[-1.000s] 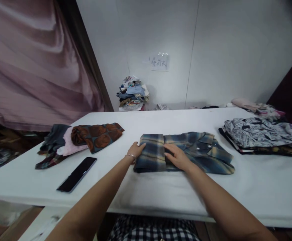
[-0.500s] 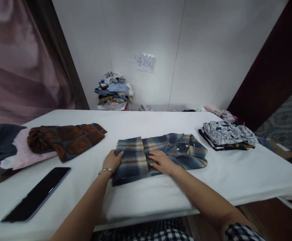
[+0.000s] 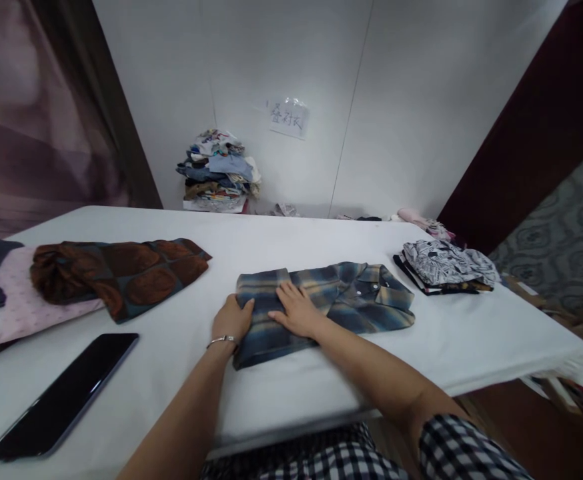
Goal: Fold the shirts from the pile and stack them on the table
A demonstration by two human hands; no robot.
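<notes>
A blue and tan plaid shirt [image 3: 351, 297] lies folded on the white table [image 3: 291, 240], collar end to the right. My left hand [image 3: 232, 319], with a bracelet at the wrist, grips the folded left edge of the shirt. My right hand [image 3: 296, 308] lies flat on top of the folded left part, fingers apart, pressing down just right of the left hand.
A dark phone [image 3: 61, 397] lies near the front left. A brown patterned garment [image 3: 121, 270] and a pink one [image 3: 16, 303] lie at the left. Folded printed shirts [image 3: 446, 265] are stacked at the right. A clothes pile [image 3: 216, 172] stands by the wall.
My right hand has slid left along the shirt toward my left hand. The view has turned to the right, so the left pile and phone sit further left.
</notes>
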